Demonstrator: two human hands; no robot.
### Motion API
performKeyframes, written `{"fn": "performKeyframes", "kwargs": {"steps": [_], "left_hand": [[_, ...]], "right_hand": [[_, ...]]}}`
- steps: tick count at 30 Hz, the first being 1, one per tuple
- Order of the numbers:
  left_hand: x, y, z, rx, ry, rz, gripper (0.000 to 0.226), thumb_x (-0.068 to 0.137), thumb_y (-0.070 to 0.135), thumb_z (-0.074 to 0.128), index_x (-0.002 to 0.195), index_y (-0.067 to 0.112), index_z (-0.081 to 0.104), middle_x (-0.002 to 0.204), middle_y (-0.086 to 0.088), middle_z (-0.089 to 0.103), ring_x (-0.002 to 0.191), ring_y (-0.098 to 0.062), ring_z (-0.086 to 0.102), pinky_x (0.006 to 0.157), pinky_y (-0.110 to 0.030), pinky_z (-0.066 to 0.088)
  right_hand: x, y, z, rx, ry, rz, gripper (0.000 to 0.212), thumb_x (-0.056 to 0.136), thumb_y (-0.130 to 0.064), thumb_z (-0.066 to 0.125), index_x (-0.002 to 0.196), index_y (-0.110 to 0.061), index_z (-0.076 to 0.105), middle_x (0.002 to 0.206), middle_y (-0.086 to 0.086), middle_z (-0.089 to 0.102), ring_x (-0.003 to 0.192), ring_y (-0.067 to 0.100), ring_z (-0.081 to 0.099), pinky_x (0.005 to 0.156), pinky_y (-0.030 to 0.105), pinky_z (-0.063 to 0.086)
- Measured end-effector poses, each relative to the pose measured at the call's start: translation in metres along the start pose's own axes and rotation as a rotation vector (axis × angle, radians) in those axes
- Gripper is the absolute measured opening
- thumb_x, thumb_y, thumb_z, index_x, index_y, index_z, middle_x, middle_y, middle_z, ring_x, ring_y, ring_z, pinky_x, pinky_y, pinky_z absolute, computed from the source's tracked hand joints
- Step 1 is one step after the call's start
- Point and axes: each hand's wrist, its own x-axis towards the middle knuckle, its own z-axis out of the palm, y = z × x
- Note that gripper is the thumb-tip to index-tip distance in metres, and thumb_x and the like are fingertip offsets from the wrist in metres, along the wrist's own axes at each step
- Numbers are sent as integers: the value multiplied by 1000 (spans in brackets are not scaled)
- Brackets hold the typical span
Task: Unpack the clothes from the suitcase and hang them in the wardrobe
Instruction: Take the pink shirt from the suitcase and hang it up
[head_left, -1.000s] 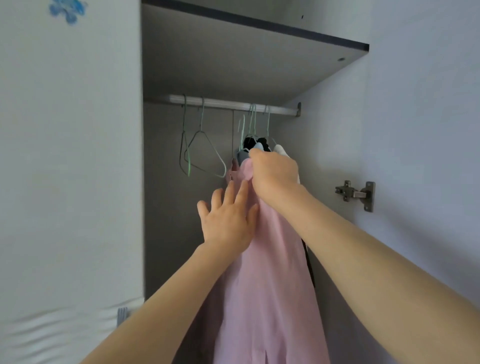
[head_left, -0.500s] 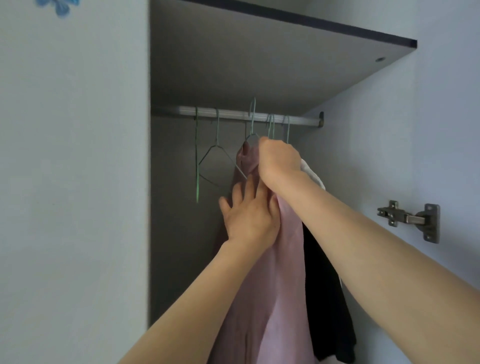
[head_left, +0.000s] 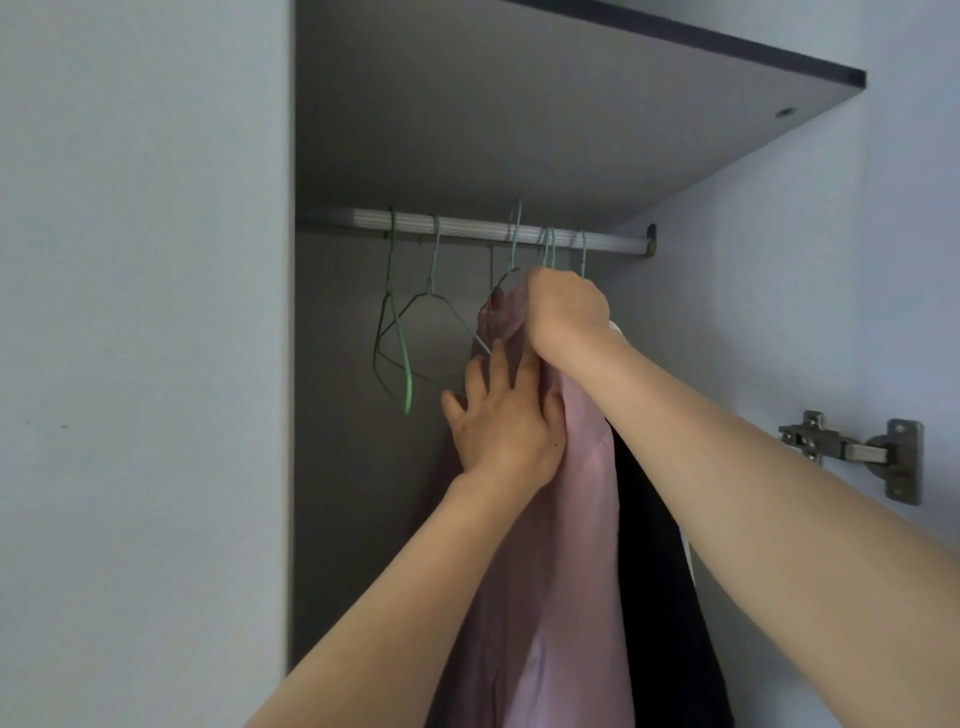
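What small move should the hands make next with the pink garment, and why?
Probably lower the right hand a little so the hanger hook seats on the rail. The hook's top rises above the rail, the right hand grips the pink garment at its top, and the left hand rests flat on it.

The right hand covers the top of the pink garment and the shoulders of its hanger; only the hook shows, at the fist's 11 o'clock. The garment's hem runs off the 6 o'clock edge. So does the black garment at its 3 o'clock, partly screened by the right forearm, and a white garment shows only as slivers.
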Motion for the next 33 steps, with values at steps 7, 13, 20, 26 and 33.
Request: {"fn": "performKeyframes", "kwargs": {"steps": [7,13,20,26,33], "left_hand": [[-4,-5,1,-4,-8,-4,54,99,42,26,151,32,14,159,1,8,144,-24,7,111,-51,13],[-10,-3,1,-25,-17,-5,53,99,43,27,150,32,16,160,-1,6,145,-25,5,111,-52,11],[-19,1,-1,-16,6,9,54,98,43,30,149,31,18,159,-1,7,144,-24,7,111,-52,15],[-34,9,-7,-25,-8,12,54,98,44,30,149,31,19,159,-1,7,144,-24,6,109,-53,14],[-52,14,-13,-9,-41,-5,55,97,43,32,149,29,18,159,-1,7,144,-23,5,108,-52,16]], "right_hand": [[4,4,7,2,-69,32,34,88,-7,51,122,-2,56,128,21,56,120,37,52,91,36,43],[0,12,14,-35,-39,13,32,88,-8,51,119,-7,59,123,19,59,115,35,56,84,33,43],[-15,17,9,-57,-19,-25,28,89,-13,49,116,-11,56,120,16,60,112,35,56,74,30,36],[-37,25,5,-47,-35,-26,29,88,-4,50,116,-8,50,112,14,61,100,33,58,68,32,37],[-74,34,-4,-104,-42,-68,38,95,-10,41,133,-15,40,126,9,46,115,27,49,72,31,37]]}}
